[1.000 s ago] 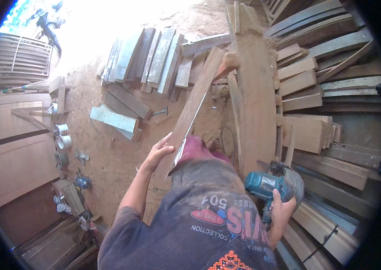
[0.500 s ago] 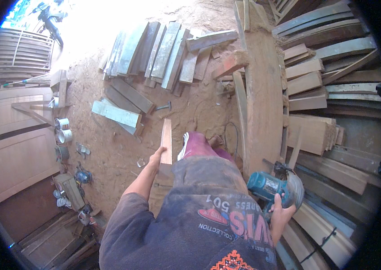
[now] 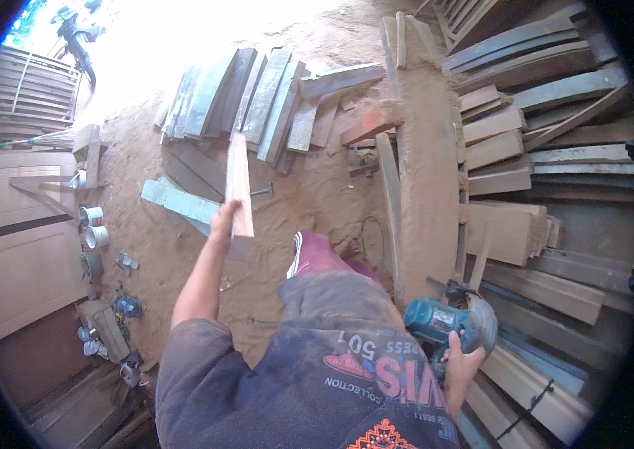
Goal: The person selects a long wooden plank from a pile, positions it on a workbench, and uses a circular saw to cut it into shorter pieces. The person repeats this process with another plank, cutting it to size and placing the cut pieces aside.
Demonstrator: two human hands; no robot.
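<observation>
My left hand (image 3: 224, 219) is closed round the lower part of a pale wooden board (image 3: 239, 183), held out in front of me on the left. The board's far end overlaps the view of the stacked planks on the ground. At my right side, my right hand (image 3: 461, 358) grips the handle of a teal circular saw (image 3: 437, 318) with a grey blade guard. The saw sits by the near end of a long thick timber (image 3: 428, 172); whether it touches the timber I cannot tell.
A row of planks (image 3: 272, 90) lies on the sandy ground ahead, with a hammer (image 3: 264, 191) nearer. More timber (image 3: 500, 232) is stacked along the right. White buckets (image 3: 96, 237), a blue power tool (image 3: 127, 304) and wooden panels (image 3: 21, 194) stand at the left.
My left hand has carried the board forward and to the left, away from my body. The right hand keeps its hold on the saw; the view has shifted slightly.
</observation>
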